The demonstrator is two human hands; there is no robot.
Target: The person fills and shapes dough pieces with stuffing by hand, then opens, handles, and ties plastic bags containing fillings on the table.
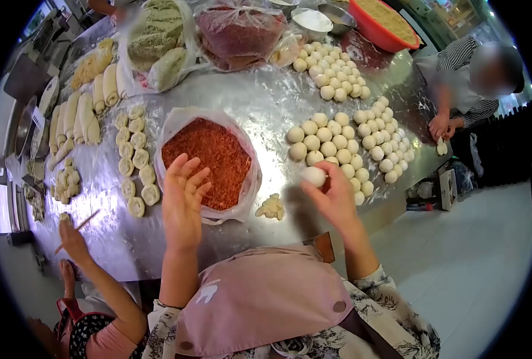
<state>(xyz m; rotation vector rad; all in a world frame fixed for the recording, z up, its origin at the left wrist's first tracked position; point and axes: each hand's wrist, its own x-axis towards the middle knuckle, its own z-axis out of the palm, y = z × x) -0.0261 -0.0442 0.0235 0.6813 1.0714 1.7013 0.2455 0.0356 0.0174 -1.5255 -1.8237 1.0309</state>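
My right hand (336,194) grips a round white dough ball (314,176) between thumb and fingers, at the near edge of a cluster of similar dough balls (321,134). Held palm up with fingers spread, my left hand (184,203) is empty and in front of a plastic-lined container of reddish-brown crumbly filling (209,155). Between my hands, a small lump of pale dough (270,207) lies on the metal table (266,107). Left of the filling are rows of flattened dough pieces (140,158).
More dough balls (332,69) stand at the back. Bags of green filling (158,39) and dark red filling (240,33) sit beyond, with a red basin (384,24). Dough rolls (74,119) lie left. One co-worker's hand (74,242) holds a stick; another person's hands (442,127) are at right.
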